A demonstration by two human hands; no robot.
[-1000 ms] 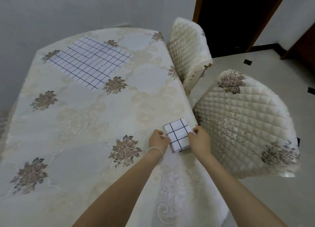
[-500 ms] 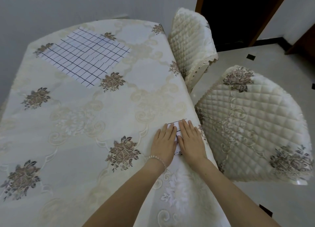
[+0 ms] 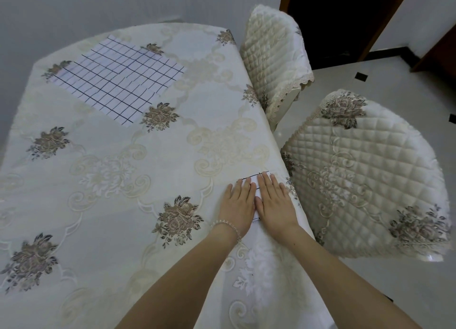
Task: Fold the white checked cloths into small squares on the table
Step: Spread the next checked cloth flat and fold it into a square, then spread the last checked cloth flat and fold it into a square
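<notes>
One cloth (image 3: 256,188) is folded small at the surface's (image 3: 172,156) right edge, pressed under both flat hands, left (image 3: 238,204) and right (image 3: 275,201); a second cloth (image 3: 118,78) lies unfolded far back.

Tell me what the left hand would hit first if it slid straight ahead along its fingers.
Likely nothing soon: past the left hand lies bare tablecloth. The unfolded cloth sits far off to the left of that line.

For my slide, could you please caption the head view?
Both hands press a folded cloth flat; another cloth lies unfolded.
</notes>
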